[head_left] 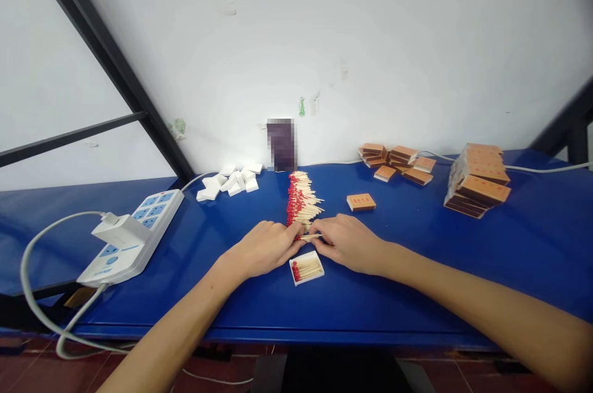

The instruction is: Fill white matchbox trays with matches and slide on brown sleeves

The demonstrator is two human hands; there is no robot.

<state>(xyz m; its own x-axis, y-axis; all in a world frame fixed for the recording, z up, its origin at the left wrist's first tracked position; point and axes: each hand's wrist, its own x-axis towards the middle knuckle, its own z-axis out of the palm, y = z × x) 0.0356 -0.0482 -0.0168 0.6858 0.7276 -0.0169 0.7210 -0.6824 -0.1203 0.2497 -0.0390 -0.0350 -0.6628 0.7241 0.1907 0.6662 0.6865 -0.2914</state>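
Blue desk spans the foreground, with stacked brown matchboxes toward two o'clock. Left hand and right hand nearly meet at the dial's centre. Just beyond them, at twelve o'clock, lies a heap of red-tipped matches; at six sits an open white tray holding matches, heads toward nine. Both hands' fingertips pinch a little bunch between them. Squaring that bunch looks like the step in hand; the next move likely calls for lowering it level into the tray, heads at nine.

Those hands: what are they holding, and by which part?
A few matches, the left hand near their red heads, the right hand near their plain ends.
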